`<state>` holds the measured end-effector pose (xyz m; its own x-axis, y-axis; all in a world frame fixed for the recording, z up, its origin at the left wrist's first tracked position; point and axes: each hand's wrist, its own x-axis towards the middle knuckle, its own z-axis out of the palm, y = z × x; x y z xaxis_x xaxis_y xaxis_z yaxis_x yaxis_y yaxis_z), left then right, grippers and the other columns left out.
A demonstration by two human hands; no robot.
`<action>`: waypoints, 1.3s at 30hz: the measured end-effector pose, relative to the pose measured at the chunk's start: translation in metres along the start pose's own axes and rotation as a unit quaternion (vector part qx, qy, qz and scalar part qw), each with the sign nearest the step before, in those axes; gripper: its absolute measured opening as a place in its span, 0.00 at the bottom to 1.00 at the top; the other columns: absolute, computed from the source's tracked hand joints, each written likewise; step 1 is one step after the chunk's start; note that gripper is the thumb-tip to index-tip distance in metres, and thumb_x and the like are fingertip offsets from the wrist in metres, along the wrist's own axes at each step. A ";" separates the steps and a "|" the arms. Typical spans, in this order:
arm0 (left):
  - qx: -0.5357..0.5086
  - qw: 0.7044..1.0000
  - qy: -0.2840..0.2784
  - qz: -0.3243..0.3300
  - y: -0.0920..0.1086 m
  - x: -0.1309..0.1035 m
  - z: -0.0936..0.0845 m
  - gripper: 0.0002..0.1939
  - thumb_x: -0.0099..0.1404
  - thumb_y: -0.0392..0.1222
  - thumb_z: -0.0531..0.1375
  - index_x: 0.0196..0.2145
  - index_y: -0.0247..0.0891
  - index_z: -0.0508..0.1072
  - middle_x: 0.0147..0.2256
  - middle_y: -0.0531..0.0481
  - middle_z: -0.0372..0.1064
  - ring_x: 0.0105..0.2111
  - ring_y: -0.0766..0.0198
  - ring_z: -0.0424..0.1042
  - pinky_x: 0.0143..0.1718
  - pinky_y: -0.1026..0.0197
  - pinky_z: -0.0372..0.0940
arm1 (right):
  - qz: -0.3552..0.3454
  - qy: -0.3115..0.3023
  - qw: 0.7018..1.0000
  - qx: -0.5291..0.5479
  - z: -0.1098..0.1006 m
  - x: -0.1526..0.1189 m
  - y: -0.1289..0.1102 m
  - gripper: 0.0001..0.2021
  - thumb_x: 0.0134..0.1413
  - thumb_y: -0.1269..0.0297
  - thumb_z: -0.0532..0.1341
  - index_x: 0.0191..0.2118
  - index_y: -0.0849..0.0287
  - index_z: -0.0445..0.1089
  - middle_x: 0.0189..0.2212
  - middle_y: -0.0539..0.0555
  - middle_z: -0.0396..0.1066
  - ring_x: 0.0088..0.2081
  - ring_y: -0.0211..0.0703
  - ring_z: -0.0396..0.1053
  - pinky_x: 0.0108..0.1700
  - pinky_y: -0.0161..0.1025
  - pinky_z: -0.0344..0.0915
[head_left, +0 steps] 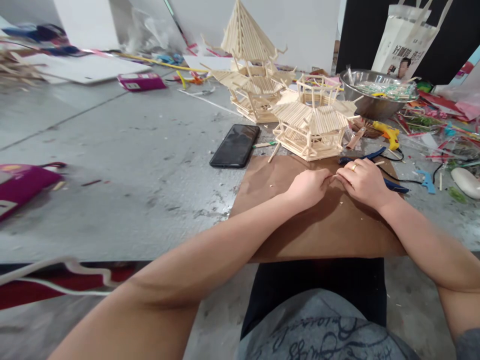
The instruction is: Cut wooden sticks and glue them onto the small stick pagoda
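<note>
My left hand [309, 187] and my right hand [363, 181] meet fingertip to fingertip above a brown paper sheet [307, 235]. Both are closed in a pinch, with a thin wooden stick [333, 177] between them, mostly hidden by the fingers. A pale stick end [380, 163] shows just past the right hand's knuckles. Blue-handled pliers [396, 187] lie partly hidden behind my right hand. Just beyond the hands stands a stick-built pavilion tier [311, 122] with slatted roof panels. Behind it is a taller stick pagoda [249, 75] with a pointed roof.
A black phone [235, 146] lies left of the paper. On the right are a yellow glue gun [388, 134] with its cord, a metal bowl [360, 102], a blue clip [426, 181] and a white mouse [467, 181]. Purple boxes [141, 82] and scraps lie leftward.
</note>
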<state>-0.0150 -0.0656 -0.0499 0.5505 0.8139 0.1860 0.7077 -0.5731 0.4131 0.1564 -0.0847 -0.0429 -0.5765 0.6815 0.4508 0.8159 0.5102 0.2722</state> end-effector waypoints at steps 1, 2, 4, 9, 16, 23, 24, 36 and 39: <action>0.015 1.000 -0.004 -0.003 0.001 0.000 -0.001 0.16 0.65 0.44 0.46 0.30 0.35 0.70 0.28 0.45 0.72 0.29 0.59 0.69 0.28 0.62 0.56 | 0.004 -0.004 1.000 -0.001 0.000 0.000 -0.001 0.18 0.61 0.59 0.46 0.30 0.60 0.70 0.26 0.55 0.70 0.30 0.42 0.59 0.33 0.40 0.46; 0.027 1.000 -0.008 -0.005 0.002 -0.001 -0.002 0.17 0.65 0.44 0.46 0.31 0.36 0.71 0.29 0.44 0.72 0.30 0.58 0.70 0.28 0.62 0.56 | 0.009 -0.008 1.000 0.000 -0.001 -0.001 -0.002 0.19 0.61 0.58 0.45 0.30 0.60 0.70 0.26 0.55 0.70 0.30 0.41 0.60 0.33 0.40 0.46; 0.046 0.999 -0.017 -0.007 0.003 -0.002 -0.003 0.17 0.65 0.44 0.45 0.31 0.36 0.71 0.30 0.44 0.73 0.31 0.57 0.71 0.29 0.61 0.57 | 0.023 -0.019 1.000 0.004 -0.001 -0.002 -0.003 0.20 0.61 0.58 0.44 0.30 0.59 0.70 0.27 0.55 0.70 0.30 0.41 0.60 0.33 0.39 0.47; 0.073 0.997 -0.034 -0.018 0.006 -0.003 -0.006 0.18 0.65 0.45 0.44 0.34 0.37 0.71 0.32 0.43 0.73 0.33 0.56 0.71 0.30 0.60 0.58 | 0.049 -0.044 0.998 0.018 -0.002 -0.003 -0.006 0.20 0.61 0.57 0.44 0.30 0.59 0.71 0.27 0.55 0.71 0.30 0.41 0.62 0.32 0.38 0.48; 0.068 0.997 -0.040 -0.025 0.005 -0.004 -0.007 0.17 0.64 0.44 0.45 0.34 0.39 0.72 0.33 0.43 0.73 0.34 0.54 0.71 0.31 0.59 0.59 | 0.064 -0.052 0.996 0.027 -0.002 -0.003 -0.010 0.19 0.60 0.59 0.45 0.30 0.60 0.71 0.27 0.55 0.71 0.31 0.40 0.64 0.31 0.37 0.49; 0.068 0.996 -0.038 -0.051 0.007 -0.003 -0.006 0.17 0.63 0.43 0.45 0.34 0.38 0.72 0.33 0.43 0.74 0.33 0.54 0.71 0.29 0.59 0.58 | 0.099 -0.061 0.993 0.014 -0.003 -0.001 -0.015 0.18 0.59 0.61 0.47 0.29 0.60 0.71 0.27 0.55 0.72 0.31 0.41 0.66 0.28 0.37 0.48; 0.066 0.996 -0.037 -0.055 0.007 -0.002 -0.006 0.17 0.63 0.43 0.45 0.34 0.38 0.72 0.33 0.43 0.74 0.33 0.54 0.71 0.29 0.60 0.57 | 0.102 -0.062 0.993 0.013 -0.002 0.000 -0.015 0.18 0.59 0.61 0.47 0.29 0.60 0.71 0.27 0.56 0.72 0.31 0.41 0.66 0.28 0.37 0.48; -0.106 0.989 -0.023 0.100 -0.009 0.000 -0.007 0.14 0.62 0.42 0.49 0.26 0.36 0.70 0.24 0.51 0.68 0.24 0.68 0.63 0.28 0.66 0.55 | 0.036 -0.049 0.974 0.217 0.001 -0.006 0.009 0.17 0.58 0.58 0.48 0.33 0.59 0.72 0.27 0.52 0.72 0.30 0.38 0.67 0.32 0.34 0.55; -0.145 0.984 -0.006 0.108 -0.007 0.000 -0.006 0.15 0.63 0.44 0.48 0.26 0.34 0.69 0.22 0.52 0.65 0.23 0.70 0.60 0.27 0.67 0.55 | 0.088 -0.035 0.976 0.195 -0.001 -0.004 0.016 0.17 0.58 0.57 0.48 0.32 0.58 0.72 0.29 0.53 0.73 0.32 0.40 0.68 0.33 0.35 0.57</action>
<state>-0.0227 -0.0606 -0.0473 0.6799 0.6743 0.2881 0.4189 -0.6797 0.6021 0.1719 -0.0800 -0.0402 -0.4416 0.8038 0.3986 0.8313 0.5338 -0.1553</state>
